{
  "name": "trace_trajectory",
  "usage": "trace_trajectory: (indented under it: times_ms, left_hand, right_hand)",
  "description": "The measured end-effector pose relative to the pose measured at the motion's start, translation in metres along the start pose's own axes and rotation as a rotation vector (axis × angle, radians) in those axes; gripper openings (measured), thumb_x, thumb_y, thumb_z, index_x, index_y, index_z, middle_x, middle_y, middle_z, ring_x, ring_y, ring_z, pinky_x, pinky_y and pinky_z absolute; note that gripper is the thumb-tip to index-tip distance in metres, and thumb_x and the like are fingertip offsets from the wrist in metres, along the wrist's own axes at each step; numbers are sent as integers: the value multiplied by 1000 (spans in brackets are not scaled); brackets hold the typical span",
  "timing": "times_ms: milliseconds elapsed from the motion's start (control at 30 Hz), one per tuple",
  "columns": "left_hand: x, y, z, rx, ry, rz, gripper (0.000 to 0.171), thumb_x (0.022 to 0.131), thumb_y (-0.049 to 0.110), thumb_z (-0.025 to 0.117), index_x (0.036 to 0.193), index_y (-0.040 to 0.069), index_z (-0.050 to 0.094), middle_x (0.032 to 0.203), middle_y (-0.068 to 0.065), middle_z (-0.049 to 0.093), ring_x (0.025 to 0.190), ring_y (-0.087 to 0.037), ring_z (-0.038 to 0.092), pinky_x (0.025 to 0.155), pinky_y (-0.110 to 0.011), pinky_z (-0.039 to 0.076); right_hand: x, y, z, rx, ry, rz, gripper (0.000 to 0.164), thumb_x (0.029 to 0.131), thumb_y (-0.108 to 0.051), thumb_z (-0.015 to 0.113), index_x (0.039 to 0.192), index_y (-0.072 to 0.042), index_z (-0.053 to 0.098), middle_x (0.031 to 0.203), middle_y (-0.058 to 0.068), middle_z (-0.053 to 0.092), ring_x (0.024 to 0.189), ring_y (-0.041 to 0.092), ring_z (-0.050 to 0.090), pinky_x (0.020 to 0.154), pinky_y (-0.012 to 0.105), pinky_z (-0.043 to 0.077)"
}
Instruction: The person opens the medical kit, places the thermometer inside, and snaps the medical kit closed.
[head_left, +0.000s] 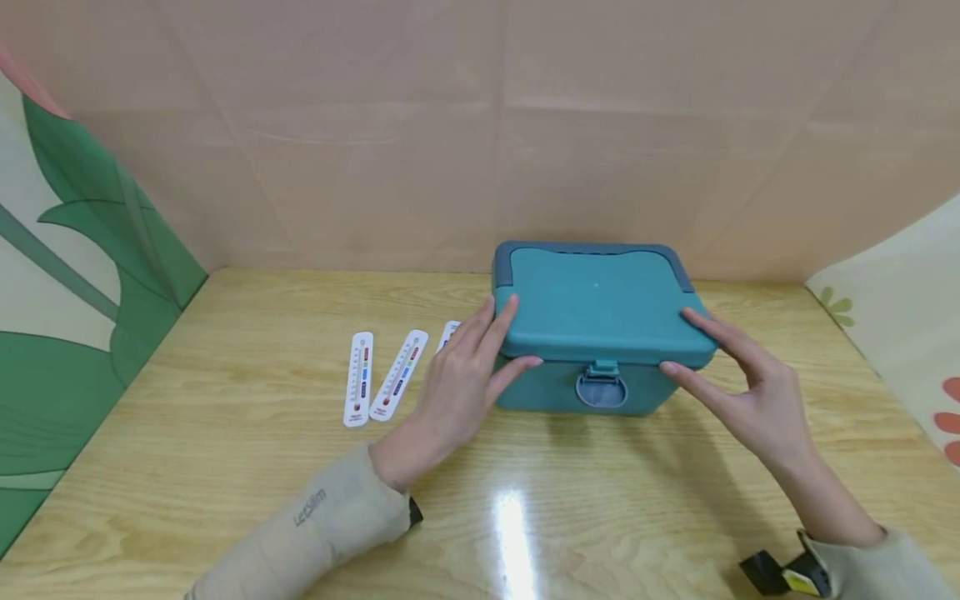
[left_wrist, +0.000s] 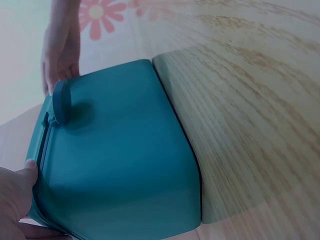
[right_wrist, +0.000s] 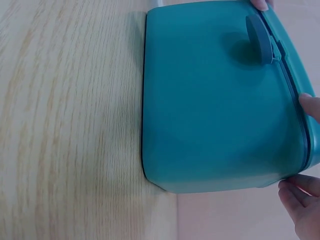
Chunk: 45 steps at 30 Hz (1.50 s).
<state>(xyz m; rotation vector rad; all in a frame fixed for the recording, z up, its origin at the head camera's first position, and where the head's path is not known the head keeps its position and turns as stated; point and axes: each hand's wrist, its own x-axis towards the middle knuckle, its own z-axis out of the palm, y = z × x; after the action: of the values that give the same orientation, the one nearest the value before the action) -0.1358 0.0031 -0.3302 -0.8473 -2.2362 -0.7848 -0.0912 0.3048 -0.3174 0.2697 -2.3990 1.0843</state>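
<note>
A teal storage box (head_left: 600, 300) with a blue-grey handle stands on the table, its lid down. On its front, the round-ended latch (head_left: 602, 388) sticks out from the wall, as the latch (left_wrist: 62, 102) in the left wrist view also shows. My left hand (head_left: 461, 375) holds the lid's left front corner, thumb on the front rim and fingers along the side. At the opposite corner, my right hand (head_left: 757, 392) grips the lid between thumb and fingers. In the right wrist view, the right hand's fingers (right_wrist: 300, 200) bend beneath the lid's edge.
Left of the box lie white thermometer cards (head_left: 358, 379), one partly hidden behind my left hand. A plain beige backdrop (head_left: 360, 167) rises behind the wooden table (head_left: 247, 467). Printed panels stand at both sides, green leaves (head_left: 67, 392) on the left.
</note>
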Motion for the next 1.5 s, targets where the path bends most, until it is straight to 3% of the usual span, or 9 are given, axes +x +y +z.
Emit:
trace_trajectory:
  times_ms: [333, 567, 800, 1167, 1333, 1500]
  left_hand:
    - [7, -1, -3, 22, 31, 41, 67, 85, 33, 71, 139, 1, 47, 132, -28, 53, 120, -37, 56, 95, -44, 50]
    - [11, -1, -5, 38, 44, 51, 63, 86, 32, 70, 139, 4, 49, 130, -29, 55, 115, -38, 59, 91, -44, 52]
    - [17, -2, -7, 45, 41, 53, 63, 87, 33, 69, 139, 6, 48, 130, -28, 56, 114, -37, 60, 92, -42, 52]
    - [29, -2, -13, 79, 26, 50, 64, 87, 36, 68, 137, 1, 49, 128, -24, 59, 112, -32, 62, 91, -39, 53]
    - [35, -4, -14, 93, 51, 54, 63, 86, 37, 69, 134, 0, 52, 123, -21, 63, 107, -30, 65, 85, -37, 56]
    - [41, -5, -16, 111, 80, 71, 62, 84, 38, 72, 130, -1, 55, 116, -19, 67, 97, -28, 68, 78, -34, 57]
  right_hand:
    - [4, -5, -2, 29, 21, 25, 67, 75, 5, 77, 136, -13, 55, 135, -16, 55, 118, -9, 50, 98, 5, 35]
    - [9, -8, -2, 40, 45, 18, 66, 74, 6, 77, 133, -13, 58, 129, -12, 60, 112, -8, 54, 96, 5, 37]
    - [13, -11, -2, 49, 59, 41, 64, 75, 4, 77, 133, -13, 58, 114, -24, 62, 106, -6, 57, 92, 4, 39]
    - [23, -16, -2, 124, 108, 41, 63, 76, 10, 73, 134, -8, 56, 131, -5, 60, 105, 2, 59, 92, 8, 42]
    - [28, -21, -2, 138, 128, 79, 62, 78, 6, 73, 135, -12, 56, 132, -4, 60, 106, 3, 60, 90, 8, 43]
    - [34, -22, -2, 161, 163, 94, 61, 78, 6, 72, 135, -11, 56, 122, -10, 64, 104, 4, 61, 88, 9, 44]
